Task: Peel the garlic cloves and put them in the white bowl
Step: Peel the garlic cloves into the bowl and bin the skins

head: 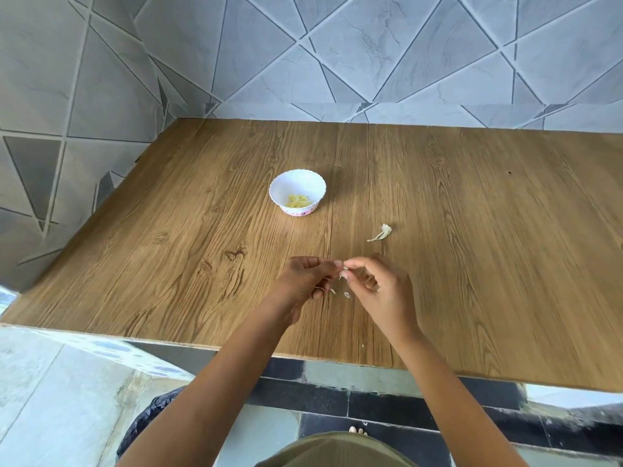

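- Grip on the garlic clove (344, 270) is two-handed: the left hand (303, 281) pinches it from the left with thumb and forefinger, and the right hand (381, 288) pinches it from the right, fingertips almost meeting.
- Held just above the wooden table (472, 230) near its front edge, the clove is too small to tell how its long axis lies.
- Ahead and slightly left, well apart from the hands, stands the white bowl (296, 182), with yellowish peeled cloves (298, 201) inside.
- Judging by this, the left hand is marginally nearer the bowl; the drop-off needs a forward reach.
- Beneath the hands lie skin flakes (347, 294); a dry husk (381, 232) lies further right.
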Available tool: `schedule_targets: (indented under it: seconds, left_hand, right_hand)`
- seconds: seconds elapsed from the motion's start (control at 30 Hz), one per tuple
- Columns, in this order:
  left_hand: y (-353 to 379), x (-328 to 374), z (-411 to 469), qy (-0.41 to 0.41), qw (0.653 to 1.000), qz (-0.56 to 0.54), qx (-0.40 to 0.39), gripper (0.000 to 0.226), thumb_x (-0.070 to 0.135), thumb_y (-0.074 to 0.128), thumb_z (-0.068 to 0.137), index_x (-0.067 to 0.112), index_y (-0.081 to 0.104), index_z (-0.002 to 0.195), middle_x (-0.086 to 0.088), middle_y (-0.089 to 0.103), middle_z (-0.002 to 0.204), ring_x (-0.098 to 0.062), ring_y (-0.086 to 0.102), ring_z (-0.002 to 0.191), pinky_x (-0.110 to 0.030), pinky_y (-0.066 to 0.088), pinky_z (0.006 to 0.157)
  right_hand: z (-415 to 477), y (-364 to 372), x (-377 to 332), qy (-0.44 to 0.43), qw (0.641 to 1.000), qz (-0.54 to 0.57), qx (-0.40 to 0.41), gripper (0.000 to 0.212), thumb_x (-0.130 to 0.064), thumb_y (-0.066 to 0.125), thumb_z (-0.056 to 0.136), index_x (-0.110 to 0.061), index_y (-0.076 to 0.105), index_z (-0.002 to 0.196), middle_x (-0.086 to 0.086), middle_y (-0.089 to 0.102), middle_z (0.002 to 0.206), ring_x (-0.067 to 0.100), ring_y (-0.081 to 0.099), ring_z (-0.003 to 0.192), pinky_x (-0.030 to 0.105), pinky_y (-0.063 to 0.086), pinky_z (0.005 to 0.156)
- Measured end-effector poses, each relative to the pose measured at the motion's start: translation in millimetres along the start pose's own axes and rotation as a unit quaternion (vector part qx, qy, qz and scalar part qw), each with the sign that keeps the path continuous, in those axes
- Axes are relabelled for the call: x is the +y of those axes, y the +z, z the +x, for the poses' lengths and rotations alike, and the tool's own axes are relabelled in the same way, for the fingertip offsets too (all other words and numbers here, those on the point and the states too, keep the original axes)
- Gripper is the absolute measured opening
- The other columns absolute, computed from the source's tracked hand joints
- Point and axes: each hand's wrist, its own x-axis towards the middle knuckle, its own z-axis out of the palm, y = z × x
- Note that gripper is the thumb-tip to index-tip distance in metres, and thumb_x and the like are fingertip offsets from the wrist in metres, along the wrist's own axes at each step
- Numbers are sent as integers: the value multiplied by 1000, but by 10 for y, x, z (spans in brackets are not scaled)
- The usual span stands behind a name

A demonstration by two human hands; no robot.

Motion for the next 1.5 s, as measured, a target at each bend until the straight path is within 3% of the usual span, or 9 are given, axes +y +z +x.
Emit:
schedule_targets:
  seconds: [0.2,0.37,0.53,0.63,0.77,1.0,1.13,1.27,1.5]
  left_hand:
    - [-19,-1,-15,62,996,63,13,9,9,66,86,9,71,78,1,57,61,-4,47,51,-17,38,52]
    - [-27,-36,-43,133,982,132,8,6,4,64,87,7,70,85,5,63,70,7,54,58,-8,42,59]
    - [-270,-92,122,165,946,258,110,6,15,68,85,14,72,80,11,63,71,4,51,55,-5,35,54]
    - [-534,-102,271,175,905,330,205,7,17,68,84,13,72,81,7,66,76,-2,51,58,-10,35,51]
    - [-696,-98,359,195,864,417,206,11,7,63,85,6,74,89,-6,70,86,-15,57,70,-24,43,63]
    - [-562,-177,179,295,842,403,202,24,-8,55,85,0,72,99,-11,73,95,-23,68,79,-18,45,69]
    - [-346,-238,106,301,835,454,76,32,-12,51,83,2,71,104,-8,71,99,-21,68,85,-13,45,72]
    - [-18,-235,200,351,776,524,-9,36,-16,46,77,-2,68,101,-15,67,102,-31,65,88,-33,54,74]
    - [127,-452,-16,374,723,579,-31,33,-10,59,76,4,72,103,-14,68,106,-31,68,87,-38,58,75]
  right_hand:
    - [-7,-2,-49,94,988,123,-25,6,-6,69,84,-11,71,87,-4,70,80,4,63,62,16,50,53]
    - [55,-8,-137,380,878,280,-79,13,-8,59,91,-13,65,80,-3,66,71,6,58,57,14,42,49]
    - [-146,-10,-35,168,984,0,-64,14,-6,58,89,-15,69,93,-6,70,90,11,66,80,26,55,69]
    - [-362,2,33,121,975,-163,-95,31,-17,51,90,-7,64,116,8,67,116,27,61,111,45,49,95]
    - [-548,32,82,139,942,-271,-145,49,-32,34,94,-6,57,128,12,53,137,29,46,130,45,28,108]
    - [-537,25,61,148,946,-253,-135,50,-34,33,94,-7,57,128,10,52,138,27,45,131,42,24,109]
    - [-595,6,41,180,948,-236,-112,50,-33,33,94,-6,58,127,10,51,139,27,44,132,42,29,111]
    - [-708,-86,7,159,945,-267,-100,49,-33,34,94,-5,61,123,12,56,134,28,50,127,43,33,107]
    - [-762,-167,35,144,959,-224,-98,47,-27,33,92,-2,64,118,14,59,129,31,55,122,47,37,104]
